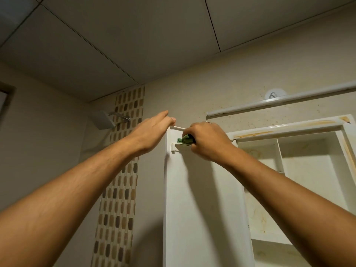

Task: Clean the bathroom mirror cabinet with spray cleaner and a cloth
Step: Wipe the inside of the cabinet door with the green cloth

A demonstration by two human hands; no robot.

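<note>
Two bare forearms closest to the lens, both reaching up and away toward the top of the open white cabinet door [202,199]. Right hand [209,140] fisted tight around a bunched green cloth [184,140], only a small tuft poking out on the thumb side, pressed into the little ledge under the door's top edge. Left hand [152,130] resting over the door's outer top corner, fingers curled over the far side and hidden, so can't tell how firm that hold is; looks like steadying more than gripping. Key bit for the next stroke: the top rail runs long-ways left to right, from the left hand's corner back toward the hinge side by the stained white cabinet shelves [300,162]. Cloth sits just inboard of that corner, so probably a short wipe left to finish the corner, then a long pull right along the rail. Right hand clearly the working one. No spray bottle anywhere in view. Orange-brown staining along the cabinet's top frame [285,130] untouched, likely next in line.
</note>
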